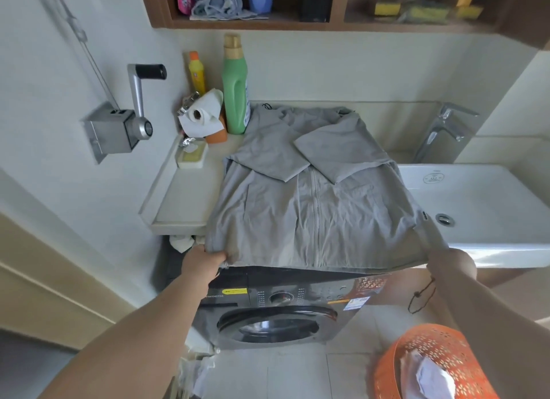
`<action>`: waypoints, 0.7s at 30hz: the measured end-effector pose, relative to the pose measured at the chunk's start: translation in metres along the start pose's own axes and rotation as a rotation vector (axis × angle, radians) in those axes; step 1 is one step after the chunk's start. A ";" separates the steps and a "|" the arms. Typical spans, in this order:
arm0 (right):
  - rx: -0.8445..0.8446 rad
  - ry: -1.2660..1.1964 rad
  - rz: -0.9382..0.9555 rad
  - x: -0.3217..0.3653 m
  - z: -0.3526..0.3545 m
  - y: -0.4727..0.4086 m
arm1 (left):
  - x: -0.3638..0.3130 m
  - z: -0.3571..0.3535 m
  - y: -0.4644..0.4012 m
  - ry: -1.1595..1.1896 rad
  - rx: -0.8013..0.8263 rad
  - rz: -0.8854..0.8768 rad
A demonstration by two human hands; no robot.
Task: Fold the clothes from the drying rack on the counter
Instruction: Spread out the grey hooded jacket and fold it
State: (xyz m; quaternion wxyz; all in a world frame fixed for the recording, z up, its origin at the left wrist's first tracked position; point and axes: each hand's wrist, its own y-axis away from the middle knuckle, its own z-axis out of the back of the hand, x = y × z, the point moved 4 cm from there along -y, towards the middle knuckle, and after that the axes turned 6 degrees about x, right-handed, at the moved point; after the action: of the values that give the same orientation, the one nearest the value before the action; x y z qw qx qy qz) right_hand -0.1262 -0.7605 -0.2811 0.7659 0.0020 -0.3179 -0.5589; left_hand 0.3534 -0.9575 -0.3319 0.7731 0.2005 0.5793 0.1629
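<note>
Grey jacket (312,196) lies spread on the table (190,196), sleeves folded across its chest; left hand (205,261) pinches its lower corner; right hand (449,261) grasps the opposite corner.

one grey jacket (312,196), two bottles (235,86), one orange basket (431,357), two hands (205,261).

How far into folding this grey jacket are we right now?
Done: the grey jacket lies spread on the counter, both sleeves folded in across the chest. In hand: the left hand and right hand grip its bottom hem corners. Left: folding the hem up toward the collar. No finished pile is visible.
</note>
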 end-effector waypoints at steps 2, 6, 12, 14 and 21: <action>0.005 0.003 0.014 -0.003 0.004 -0.008 | -0.001 0.008 0.002 -0.014 0.006 0.004; -0.004 -0.070 -0.021 -0.014 0.011 -0.019 | -0.002 0.022 0.005 -0.047 0.003 0.003; 0.034 -0.255 -0.039 -0.028 0.022 -0.019 | -0.025 0.020 0.033 -0.297 -0.063 -0.083; 0.019 -0.352 -0.019 -0.028 0.023 -0.016 | -0.027 0.012 0.042 -0.251 -0.052 -0.065; 0.074 -0.322 0.072 -0.040 0.029 -0.020 | -0.024 0.010 0.053 -0.315 -0.112 -0.076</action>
State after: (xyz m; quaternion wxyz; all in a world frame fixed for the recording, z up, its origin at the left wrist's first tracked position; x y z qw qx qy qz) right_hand -0.1644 -0.7241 -0.2847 0.7240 -0.0706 -0.4567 -0.5121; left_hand 0.3551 -0.9249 -0.2832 0.8699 0.1580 0.4481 0.1320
